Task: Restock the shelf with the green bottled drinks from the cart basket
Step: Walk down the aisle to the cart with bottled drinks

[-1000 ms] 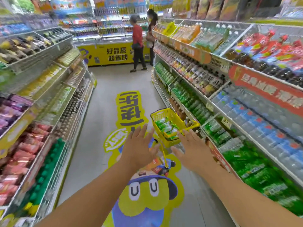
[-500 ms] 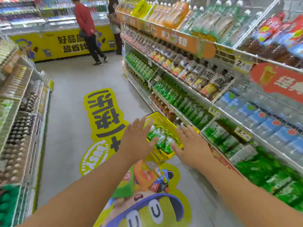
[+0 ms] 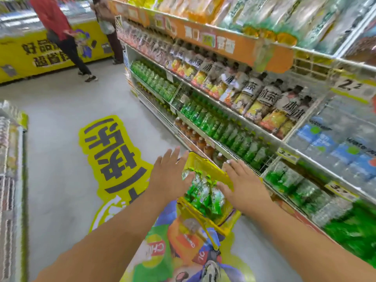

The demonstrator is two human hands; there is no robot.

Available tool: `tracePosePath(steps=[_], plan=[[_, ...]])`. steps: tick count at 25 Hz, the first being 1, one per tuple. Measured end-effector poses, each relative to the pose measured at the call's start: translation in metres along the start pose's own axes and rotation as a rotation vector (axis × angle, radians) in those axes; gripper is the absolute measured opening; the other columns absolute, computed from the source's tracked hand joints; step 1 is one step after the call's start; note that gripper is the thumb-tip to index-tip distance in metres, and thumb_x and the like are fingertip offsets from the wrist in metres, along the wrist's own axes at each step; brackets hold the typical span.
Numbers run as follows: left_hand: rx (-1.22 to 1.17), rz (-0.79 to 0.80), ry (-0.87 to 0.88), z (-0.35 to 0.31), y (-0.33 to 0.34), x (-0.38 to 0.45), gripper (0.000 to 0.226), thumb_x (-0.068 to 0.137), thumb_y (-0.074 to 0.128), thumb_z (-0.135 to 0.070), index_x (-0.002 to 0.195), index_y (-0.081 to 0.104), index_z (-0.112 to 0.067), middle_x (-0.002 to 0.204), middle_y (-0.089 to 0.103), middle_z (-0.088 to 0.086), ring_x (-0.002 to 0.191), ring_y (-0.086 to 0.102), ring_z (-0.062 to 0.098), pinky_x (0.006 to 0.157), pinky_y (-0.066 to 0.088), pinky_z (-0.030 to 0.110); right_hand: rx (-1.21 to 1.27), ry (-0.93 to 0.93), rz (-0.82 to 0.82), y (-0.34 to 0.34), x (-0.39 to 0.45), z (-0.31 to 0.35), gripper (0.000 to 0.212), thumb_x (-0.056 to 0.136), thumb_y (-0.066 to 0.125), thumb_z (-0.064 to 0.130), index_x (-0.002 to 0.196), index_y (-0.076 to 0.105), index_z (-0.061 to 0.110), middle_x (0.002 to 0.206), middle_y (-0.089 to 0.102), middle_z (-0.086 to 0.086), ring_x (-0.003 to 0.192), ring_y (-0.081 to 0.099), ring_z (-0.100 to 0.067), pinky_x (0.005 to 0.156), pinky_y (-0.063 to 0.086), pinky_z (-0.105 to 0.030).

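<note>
A yellow cart basket (image 3: 205, 162) stands in the aisle beside the right-hand shelf and holds several green bottled drinks (image 3: 203, 192). My left hand (image 3: 169, 176) hovers flat over the basket's left rim, fingers spread and empty. My right hand (image 3: 239, 181) reaches over the right rim with fingers apart, its thumb close to the bottle tops; no bottle is gripped. Rows of matching green bottles (image 3: 221, 129) fill the wire shelf (image 3: 270, 139) just right of the basket.
Shelves of drinks run along the right side, with brown bottles (image 3: 195, 137) low down and water bottles (image 3: 335, 143) further right. Another shelf unit (image 3: 12, 180) lines the left. Two people (image 3: 61, 35) stand at the aisle's far end by a yellow counter (image 3: 30, 55).
I have moved closer to the basket and shelf. Both hands have come forward over the basket's rims, and the view has swung right and down.
</note>
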State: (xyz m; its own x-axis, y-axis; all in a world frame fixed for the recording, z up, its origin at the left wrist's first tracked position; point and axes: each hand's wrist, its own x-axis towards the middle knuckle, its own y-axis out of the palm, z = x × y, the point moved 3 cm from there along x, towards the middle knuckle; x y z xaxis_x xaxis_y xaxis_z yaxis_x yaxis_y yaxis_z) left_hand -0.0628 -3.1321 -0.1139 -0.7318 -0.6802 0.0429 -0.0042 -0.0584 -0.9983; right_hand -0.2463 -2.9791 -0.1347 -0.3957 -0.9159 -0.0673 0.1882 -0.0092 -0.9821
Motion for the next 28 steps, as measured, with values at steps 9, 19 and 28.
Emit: tracePosePath(steps=[9,19,28], plan=[[-0.069,0.077,0.100,0.029,0.052,0.145,0.077,0.090,0.025,-0.067,0.158,0.019,-0.031,0.166,0.018,0.005,0.150,0.021,0.029,0.119,0.024,0.049,0.043,0.151,0.074,0.033,0.109,-0.027,0.082,0.089,0.014,0.076,0.156,0.013,0.030,0.165,0.012,0.002,0.151,0.002,-0.019,0.120,0.018,-0.044],[-0.086,0.184,0.426,0.059,0.136,0.285,0.077,0.092,0.026,-0.068,0.158,0.010,-0.033,0.168,0.006,0.002,0.153,0.008,0.025,0.122,0.017,0.047,0.108,0.505,0.082,0.093,0.200,-0.031,0.082,0.089,0.010,0.074,0.157,0.007,0.028,0.166,0.006,0.003,0.151,-0.003,-0.018,0.120,0.016,-0.046],[-0.080,0.311,0.567,0.078,0.254,0.316,0.079,0.091,0.024,-0.070,0.159,0.005,-0.032,0.168,0.006,0.002,0.153,0.012,0.027,0.121,0.019,0.046,0.234,0.758,0.068,0.186,0.222,-0.022,0.080,0.091,0.019,0.071,0.157,0.013,0.026,0.165,0.014,0.000,0.151,0.002,-0.020,0.122,0.014,-0.040]])
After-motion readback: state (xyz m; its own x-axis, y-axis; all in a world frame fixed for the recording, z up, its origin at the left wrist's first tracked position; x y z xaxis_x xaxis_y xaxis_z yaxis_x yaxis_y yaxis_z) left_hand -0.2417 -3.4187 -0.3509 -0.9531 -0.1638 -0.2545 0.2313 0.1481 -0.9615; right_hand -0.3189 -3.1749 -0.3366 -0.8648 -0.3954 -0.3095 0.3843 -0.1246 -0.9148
